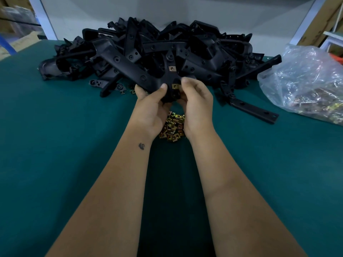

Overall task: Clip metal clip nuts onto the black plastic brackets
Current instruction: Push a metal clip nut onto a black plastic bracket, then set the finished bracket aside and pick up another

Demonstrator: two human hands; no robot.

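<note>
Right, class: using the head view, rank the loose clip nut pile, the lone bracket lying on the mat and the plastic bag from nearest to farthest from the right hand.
From the right hand:
1. Clip nut pile, just below it, between the wrists.
2. Lone bracket, to its right on the mat.
3. Plastic bag, far right edge.

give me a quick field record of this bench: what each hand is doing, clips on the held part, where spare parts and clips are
left hand: holds the black bracket from below
right hand: presses a clip nut onto the bracket's near end
clips on held bracket: two showing, the second one farther up
loose clips: small heap on the green table between the wrists
spare brackets: big pile behind
plastic bag: at right, more clips inside
</note>
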